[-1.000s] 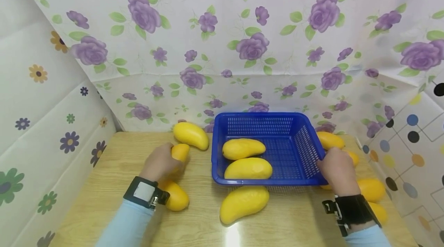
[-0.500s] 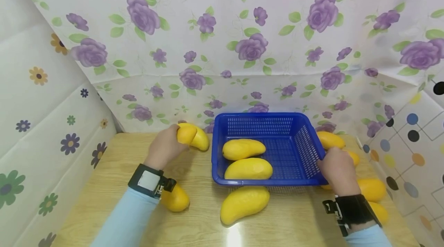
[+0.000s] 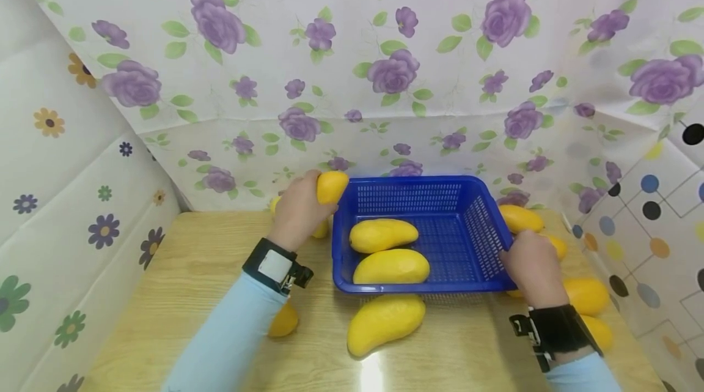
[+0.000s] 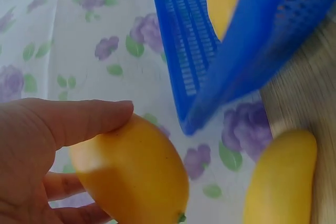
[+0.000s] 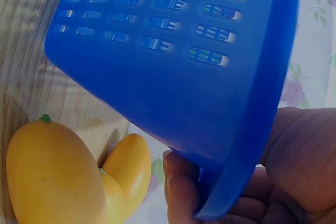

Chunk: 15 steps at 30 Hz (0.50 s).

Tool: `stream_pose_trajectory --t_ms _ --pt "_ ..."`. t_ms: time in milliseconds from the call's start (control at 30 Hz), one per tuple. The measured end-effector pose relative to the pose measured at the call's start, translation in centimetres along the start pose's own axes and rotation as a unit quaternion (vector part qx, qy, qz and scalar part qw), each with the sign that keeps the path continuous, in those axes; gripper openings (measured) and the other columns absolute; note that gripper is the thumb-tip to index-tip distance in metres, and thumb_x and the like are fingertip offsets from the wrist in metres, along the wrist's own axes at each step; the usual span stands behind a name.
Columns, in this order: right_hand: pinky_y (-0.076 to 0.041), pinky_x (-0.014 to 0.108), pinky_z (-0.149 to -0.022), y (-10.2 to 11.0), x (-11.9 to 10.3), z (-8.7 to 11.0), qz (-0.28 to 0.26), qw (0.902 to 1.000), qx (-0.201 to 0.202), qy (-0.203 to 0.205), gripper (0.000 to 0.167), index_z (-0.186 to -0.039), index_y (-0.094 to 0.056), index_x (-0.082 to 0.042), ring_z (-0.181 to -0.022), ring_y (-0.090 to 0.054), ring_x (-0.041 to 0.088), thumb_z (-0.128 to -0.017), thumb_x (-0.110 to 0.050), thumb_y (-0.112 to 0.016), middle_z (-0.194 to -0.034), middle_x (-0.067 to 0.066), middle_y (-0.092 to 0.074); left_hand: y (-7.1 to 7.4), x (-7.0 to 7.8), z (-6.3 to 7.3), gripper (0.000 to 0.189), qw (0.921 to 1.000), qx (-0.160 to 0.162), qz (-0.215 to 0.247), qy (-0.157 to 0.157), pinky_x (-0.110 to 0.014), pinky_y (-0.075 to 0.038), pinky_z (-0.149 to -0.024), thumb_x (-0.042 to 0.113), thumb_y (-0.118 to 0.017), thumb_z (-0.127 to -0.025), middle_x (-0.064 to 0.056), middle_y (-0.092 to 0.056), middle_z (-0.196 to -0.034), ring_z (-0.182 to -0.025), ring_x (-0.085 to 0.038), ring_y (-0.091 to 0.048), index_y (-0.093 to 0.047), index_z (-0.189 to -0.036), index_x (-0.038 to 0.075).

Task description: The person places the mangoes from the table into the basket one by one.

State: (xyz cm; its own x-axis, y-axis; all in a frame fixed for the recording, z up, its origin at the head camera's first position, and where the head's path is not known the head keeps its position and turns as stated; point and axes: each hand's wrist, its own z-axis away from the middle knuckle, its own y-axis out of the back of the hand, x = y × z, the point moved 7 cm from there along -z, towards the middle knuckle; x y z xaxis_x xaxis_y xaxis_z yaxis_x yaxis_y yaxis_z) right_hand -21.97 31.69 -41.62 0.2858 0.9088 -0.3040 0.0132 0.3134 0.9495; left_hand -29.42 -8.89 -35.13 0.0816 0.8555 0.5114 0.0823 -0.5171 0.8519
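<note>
A yellow mango (image 4: pixel 139 174) is held in my left hand (image 3: pixel 299 211), thumb on one side and fingers on the other, in the air by the left back corner of the blue plastic basket (image 3: pixel 407 288). Two mangoes, one further back (image 3: pixel 383 235) and one nearer the front (image 3: pixel 392 266), lie inside the basket's left half. My right hand (image 3: pixel 535 268) grips the basket's right rim near the front corner; in the right wrist view its fingers curl under that rim (image 5: pixel 262 98). Behind my left hand another mango (image 4: pixel 283 182) is partly hidden.
In front of the basket a mango (image 3: pixel 386 325) lies on the wooden table (image 3: pixel 181 294). Another mango (image 3: pixel 283 320) shows beneath my left forearm. Several mangoes (image 3: pixel 585 296) lie along the right side, around my right hand. A flowered sheet (image 3: pixel 247 74) rises behind the table.
My left hand has lifted a mango from the table's left side and carried it up and right to the basket's back left corner. My right hand stays on the rim.
</note>
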Motion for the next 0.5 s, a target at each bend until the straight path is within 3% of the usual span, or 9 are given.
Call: stream_pose_trajectory --t_ms 133,267,500 --pt "-0.042 0.029 -0.046 0.0 0.0 -0.1 0.002 1.0000 0.008 0.002 0.033 -0.088 -0.060 0.013 -0.056 -0.054 0.028 -0.085 -0.020 -0.064 -0.068 0.018 -0.057 -1.0 2.4 -0.8 0.073 0.9993 0.007 -0.019 -0.030 -0.045 -0.052 -0.084 0.033 -0.075 -0.075 -0.011 -0.059 -0.120 -0.103 -0.026 -0.058 -0.041 -0.138 0.016" --pt "-0.043 0.030 -0.046 0.1 0.0 -0.2 0.006 0.9998 0.015 0.009 0.035 -0.090 -0.059 0.014 -0.058 -0.055 0.029 -0.085 -0.020 -0.065 -0.069 0.019 -0.057 -2.2 4.6 -1.2 0.069 0.9974 0.003 -0.043 -0.058 -0.044 -0.054 -0.079 0.032 -0.075 -0.076 -0.011 -0.059 -0.118 -0.101 -0.026 -0.060 -0.042 -0.135 0.017" --pt "-0.043 0.030 -0.048 0.1 0.0 -0.1 0.005 0.9999 0.012 0.007 0.034 -0.090 -0.060 0.013 -0.059 -0.054 0.029 -0.085 -0.020 -0.065 -0.069 0.018 -0.057 -5.0 7.5 -2.3 0.059 0.9931 -0.015 -0.077 -0.087 -0.043 -0.055 -0.079 0.028 -0.074 -0.077 -0.009 -0.059 -0.114 -0.099 -0.024 -0.060 -0.047 -0.128 0.014"
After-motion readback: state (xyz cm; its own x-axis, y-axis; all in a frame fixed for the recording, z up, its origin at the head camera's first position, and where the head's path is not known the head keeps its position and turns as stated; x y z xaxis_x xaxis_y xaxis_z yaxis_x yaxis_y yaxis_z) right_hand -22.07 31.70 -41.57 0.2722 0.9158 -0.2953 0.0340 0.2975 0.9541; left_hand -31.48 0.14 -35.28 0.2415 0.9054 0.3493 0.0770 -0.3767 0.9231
